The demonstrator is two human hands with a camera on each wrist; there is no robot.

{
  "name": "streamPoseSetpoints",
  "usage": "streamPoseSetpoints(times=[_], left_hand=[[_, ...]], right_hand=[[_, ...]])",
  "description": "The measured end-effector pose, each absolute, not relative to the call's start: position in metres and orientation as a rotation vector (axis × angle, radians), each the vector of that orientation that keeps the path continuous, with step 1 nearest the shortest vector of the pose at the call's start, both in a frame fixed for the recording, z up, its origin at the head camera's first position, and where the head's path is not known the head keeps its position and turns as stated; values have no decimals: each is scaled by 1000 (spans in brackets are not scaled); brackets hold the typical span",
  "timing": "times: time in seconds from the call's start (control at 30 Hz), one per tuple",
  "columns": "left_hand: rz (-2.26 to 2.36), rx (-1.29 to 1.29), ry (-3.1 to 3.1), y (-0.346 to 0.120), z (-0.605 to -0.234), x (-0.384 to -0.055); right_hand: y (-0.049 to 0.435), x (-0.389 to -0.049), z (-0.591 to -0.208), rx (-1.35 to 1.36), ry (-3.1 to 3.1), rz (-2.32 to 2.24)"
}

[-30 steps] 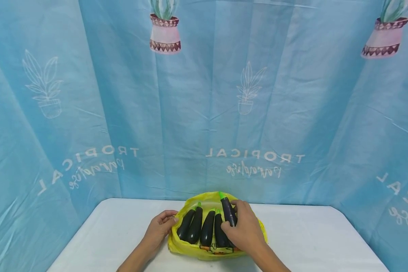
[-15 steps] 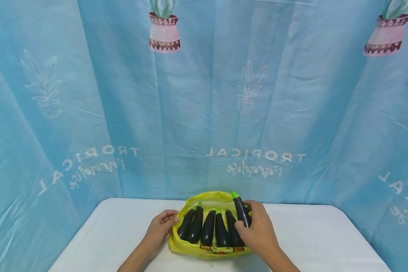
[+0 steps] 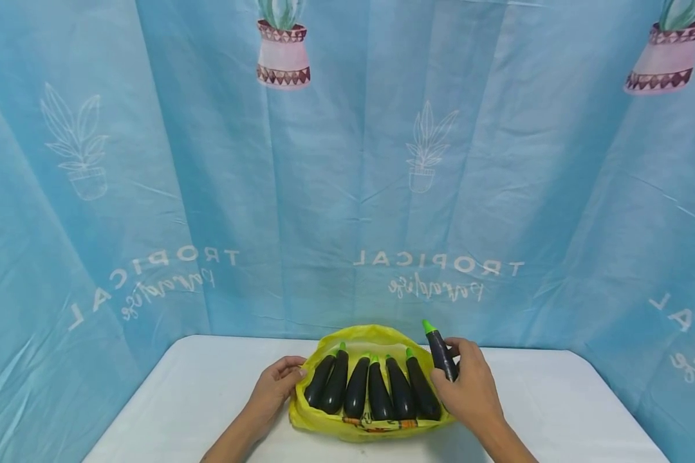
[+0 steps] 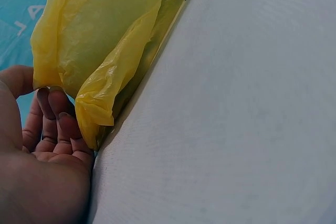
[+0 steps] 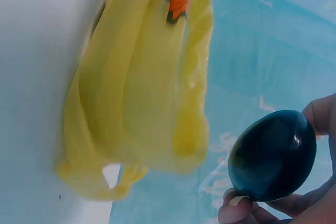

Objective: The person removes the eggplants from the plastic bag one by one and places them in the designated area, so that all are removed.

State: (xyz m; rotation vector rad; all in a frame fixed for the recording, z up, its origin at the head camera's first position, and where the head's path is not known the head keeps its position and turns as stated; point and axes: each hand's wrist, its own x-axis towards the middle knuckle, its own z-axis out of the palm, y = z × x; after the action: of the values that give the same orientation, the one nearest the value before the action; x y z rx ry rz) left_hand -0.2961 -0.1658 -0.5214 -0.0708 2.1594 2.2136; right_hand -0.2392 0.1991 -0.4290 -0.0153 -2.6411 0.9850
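Several dark eggplants [image 3: 356, 391] with bright green stems lie side by side in a yellow plastic bag [image 3: 324, 421] that gapes open toward me. At the bag's left rim, my left hand [image 3: 276, 387] pinches the thin plastic; the left wrist view shows the bag edge [image 4: 47, 72] between thumb and fingers. My right hand [image 3: 472, 388] grips another eggplant [image 3: 441, 355], stem pointing up and away, just over the right side of the bag. The rounded end of that eggplant [image 5: 273, 156] faces the right wrist camera, apart from the yellow plastic.
Under the bag is a white-covered table [image 3: 556, 411]. A blue printed curtain [image 3: 324, 193] hangs behind the table and along both sides, near its back edge.
My right hand has moved right with its eggplant, from over the row to the bag's right rim. More eggplants in the bag have come into sight. The left hand stays in place.
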Motion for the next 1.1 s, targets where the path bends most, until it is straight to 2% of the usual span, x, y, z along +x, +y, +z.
streamPoseSetpoints(times=[0.57,1.1], left_hand=[[2218,-71,2158,-166,-521,-296],[2213,-48,2169,-165,-519,-294]], right_hand=[[245,-258,-451,-135,-2669,923],[267,-273,-477,-198,-2727,894]])
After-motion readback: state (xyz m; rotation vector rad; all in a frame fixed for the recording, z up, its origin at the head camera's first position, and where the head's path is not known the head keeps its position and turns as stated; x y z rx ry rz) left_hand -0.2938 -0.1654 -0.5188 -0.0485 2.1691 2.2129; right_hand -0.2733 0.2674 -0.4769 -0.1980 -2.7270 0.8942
